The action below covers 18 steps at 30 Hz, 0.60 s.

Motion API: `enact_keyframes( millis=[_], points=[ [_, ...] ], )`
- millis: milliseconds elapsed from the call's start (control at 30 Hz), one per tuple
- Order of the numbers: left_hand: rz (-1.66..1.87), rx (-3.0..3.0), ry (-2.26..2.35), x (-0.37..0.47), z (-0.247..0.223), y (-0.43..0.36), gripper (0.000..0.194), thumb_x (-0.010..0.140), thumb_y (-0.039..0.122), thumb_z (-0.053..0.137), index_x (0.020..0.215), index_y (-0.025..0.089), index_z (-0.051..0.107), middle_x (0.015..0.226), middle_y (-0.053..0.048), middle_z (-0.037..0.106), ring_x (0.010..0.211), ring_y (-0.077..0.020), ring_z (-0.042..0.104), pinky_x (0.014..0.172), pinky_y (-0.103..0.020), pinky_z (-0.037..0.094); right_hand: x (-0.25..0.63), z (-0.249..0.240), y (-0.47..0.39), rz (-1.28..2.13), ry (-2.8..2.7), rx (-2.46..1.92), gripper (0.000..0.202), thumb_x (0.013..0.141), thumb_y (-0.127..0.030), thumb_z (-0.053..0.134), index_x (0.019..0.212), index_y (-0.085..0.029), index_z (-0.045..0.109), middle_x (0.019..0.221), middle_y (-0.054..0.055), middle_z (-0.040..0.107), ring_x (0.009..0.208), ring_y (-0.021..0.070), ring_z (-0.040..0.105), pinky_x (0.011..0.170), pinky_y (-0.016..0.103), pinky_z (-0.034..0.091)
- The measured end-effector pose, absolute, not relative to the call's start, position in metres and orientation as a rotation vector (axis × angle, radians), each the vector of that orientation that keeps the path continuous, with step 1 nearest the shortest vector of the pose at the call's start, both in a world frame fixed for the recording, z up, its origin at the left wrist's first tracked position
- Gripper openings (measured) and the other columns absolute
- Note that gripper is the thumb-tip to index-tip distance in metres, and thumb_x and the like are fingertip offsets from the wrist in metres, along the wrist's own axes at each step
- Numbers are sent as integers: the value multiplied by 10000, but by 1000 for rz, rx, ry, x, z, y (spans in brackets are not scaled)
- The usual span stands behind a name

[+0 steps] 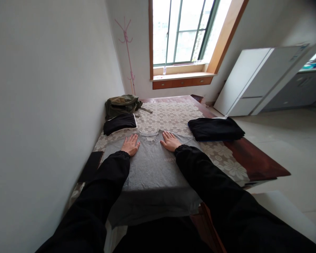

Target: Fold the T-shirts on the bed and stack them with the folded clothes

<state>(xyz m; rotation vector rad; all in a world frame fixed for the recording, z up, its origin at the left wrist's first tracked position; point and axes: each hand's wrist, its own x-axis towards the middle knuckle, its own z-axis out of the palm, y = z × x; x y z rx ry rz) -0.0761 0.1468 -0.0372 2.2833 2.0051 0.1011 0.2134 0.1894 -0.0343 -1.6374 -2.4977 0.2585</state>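
A grey T-shirt (150,168) lies spread out on the table, its collar at the far side and its lower part hanging over the near edge. Pale lettering shows on its chest, partly covered by my right sleeve. My left hand (131,144) rests flat on the shirt, left of the collar, fingers stretched out. On the other side of the collar, my right hand (170,141) presses flat on the fabric with its fingers extended. Neither hand grips anything.
Folded black clothes (215,129) lie right of the shirt; a smaller dark folded pile (120,123) lies left, near a green backpack (122,105). A patterned tablecloth (171,112) covers much of the table. The wall (55,105) runs along the left.
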Motion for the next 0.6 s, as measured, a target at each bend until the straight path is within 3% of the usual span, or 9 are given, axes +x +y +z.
enact_keyframes(
  millis=[133,233,300,367,467,533,600],
  points=[
    [93,2288,2009,-47,-34,93,670,1059,435,281,1630,85,312,1695,-165,314,1589,-322,245,1283,-544,199,218,-27,123,264,-2508,-1500,632,990,-425,522,1519,-80,511,1624,223,430,1547,351,336,1269,526,279],
    [271,2547,1795,-16,-55,13,660,1053,413,369,1646,134,289,1700,-131,319,1589,-292,254,1297,-517,195,216,-60,20,309,-2399,-853,436,1033,-380,476,1408,-221,630,1516,130,576,1455,267,486,1235,457,380],
    [434,2695,1658,3,-81,-46,667,1029,328,443,1657,187,269,1711,-85,307,1598,-267,233,1311,-502,181,213,-94,-52,373,-2357,-462,334,1042,-391,501,1279,-261,697,1335,106,697,1320,258,604,1147,442,488],
    [573,2699,1624,16,-111,-100,665,1001,239,484,1644,230,316,1699,-64,342,1591,-266,254,1314,-514,178,211,-125,-110,508,-2320,-361,249,1049,-386,528,1109,-264,737,1137,85,761,1140,228,692,998,370,578],
    [667,2581,1326,13,-154,-155,546,970,298,560,1515,279,544,1569,-80,551,1502,-303,439,1263,-547,318,225,-157,-151,811,-2130,-609,377,1063,-464,473,911,-239,735,856,67,758,820,199,727,734,307,599],
    [692,2257,1339,-6,-180,-175,402,987,365,547,1355,283,685,1349,-85,729,1308,-265,646,1175,-464,469,247,-177,-154,942,-1917,-1015,436,1050,-484,458,839,-219,733,771,74,743,736,218,720,672,319,580],
    [761,1820,1557,-36,-201,-186,353,995,447,501,1116,277,786,1113,-90,810,1088,-269,754,1025,-424,584,278,-202,-147,969,-1646,-1409,489,988,-589,507,767,-216,735,731,82,749,719,260,724,661,352,580]
  ],
)
